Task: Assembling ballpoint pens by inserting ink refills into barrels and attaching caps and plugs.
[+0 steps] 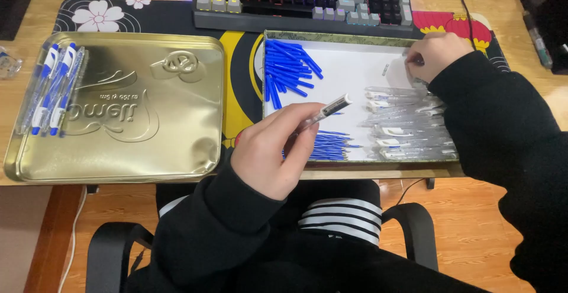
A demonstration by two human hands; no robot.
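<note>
Pen assembly mid-step I'd say: left hand [273, 151] pinches a clear pen barrel [324, 112] over the white tray [349, 74], right hand [435, 54] closed on some small part at the tray's far edge, probably fitted on next.

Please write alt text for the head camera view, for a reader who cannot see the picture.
A seated person's left hand holds a clear pen barrel over a shallow white tray of blue pen caps, refills and clear barrels, while the right hand reaches into the tray's far corner. Left of it, a gold tin lid holds a few assembled pens; a keyboard sits behind.
</note>
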